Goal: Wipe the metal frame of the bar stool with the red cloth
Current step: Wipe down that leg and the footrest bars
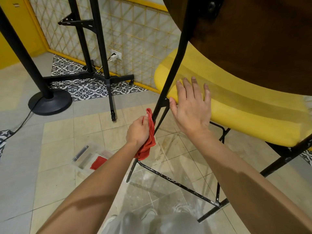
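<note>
Quick update from the stool job: our left hand [137, 130] is curled tight around the red cloth [149, 142], which is bunched against the front black leg [131, 170] of the bar stool's metal frame, just under the seat's edge. Our right hand [190, 105] lies flat with straight fingers on the yellow seat [244, 115], thumb at the rim. Lower down, the footrest rail [177, 183] looks scuffed with white marks. A clear plastic box [79, 163] sits on the tiled floor [55, 141] near the leg, something red inside. The dark round table [261, 39] hangs over the seat.
</note>
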`<state>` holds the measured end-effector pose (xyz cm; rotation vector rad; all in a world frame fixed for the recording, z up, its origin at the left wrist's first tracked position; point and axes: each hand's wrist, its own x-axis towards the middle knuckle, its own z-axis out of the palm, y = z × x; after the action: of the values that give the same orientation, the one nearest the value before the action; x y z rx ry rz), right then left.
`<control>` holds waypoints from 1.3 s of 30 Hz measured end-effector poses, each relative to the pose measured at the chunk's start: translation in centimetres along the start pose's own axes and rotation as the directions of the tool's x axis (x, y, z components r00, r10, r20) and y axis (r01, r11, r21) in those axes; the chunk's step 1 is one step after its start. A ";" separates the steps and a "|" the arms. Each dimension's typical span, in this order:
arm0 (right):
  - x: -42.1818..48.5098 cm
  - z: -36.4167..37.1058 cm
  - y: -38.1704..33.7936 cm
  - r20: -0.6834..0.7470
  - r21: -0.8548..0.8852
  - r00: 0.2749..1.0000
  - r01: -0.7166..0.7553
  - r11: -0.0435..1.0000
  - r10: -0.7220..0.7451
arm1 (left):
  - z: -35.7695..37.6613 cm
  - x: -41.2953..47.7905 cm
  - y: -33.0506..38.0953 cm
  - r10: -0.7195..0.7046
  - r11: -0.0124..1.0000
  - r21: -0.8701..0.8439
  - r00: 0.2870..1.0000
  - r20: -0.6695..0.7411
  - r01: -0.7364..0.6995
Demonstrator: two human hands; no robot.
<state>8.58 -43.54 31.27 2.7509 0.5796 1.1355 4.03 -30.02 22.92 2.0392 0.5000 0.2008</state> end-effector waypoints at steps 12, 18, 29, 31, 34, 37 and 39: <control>-0.2 -0.2 0.0 0.024 -0.013 1.000 0.005 1.000 -0.004 | 1.4 -2.0 3.3 0.145 0.944 -0.260 0.964 -0.224 -0.203; -0.2 -0.3 0.1 0.058 -0.038 0.998 0.025 0.999 -0.023 | 1.4 -2.0 1.4 0.172 0.976 -0.092 0.956 -0.237 -0.198; -0.3 -0.5 0.1 0.082 -0.030 0.996 0.028 0.999 -0.026 | 0.1 -2.8 3.2 0.233 0.971 0.114 0.935 -0.268 -0.210; -0.3 -0.5 0.0 0.086 -0.020 0.996 0.027 0.999 -0.025 | 0.1 -2.8 4.1 0.229 0.973 0.103 0.928 -0.293 -0.207; -0.3 -0.4 0.0 0.093 -0.031 0.995 0.026 0.999 -0.023 | 0.0 -2.9 4.8 0.224 0.974 0.107 0.923 -0.314 -0.200; -0.3 -0.4 0.0 0.077 -0.025 0.997 0.029 0.999 -0.027 | 0.1 -2.6 4.5 0.217 0.976 0.056 0.925 -0.310 -0.210; -0.3 -0.3 0.1 0.071 -0.018 0.997 0.034 0.999 -0.033 | 0.1 -2.3 4.1 0.207 0.974 -0.026 0.936 -0.285 -0.224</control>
<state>8.18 -43.75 31.33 2.7416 0.6004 1.0262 3.04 -32.86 26.61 2.0165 0.4365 0.6386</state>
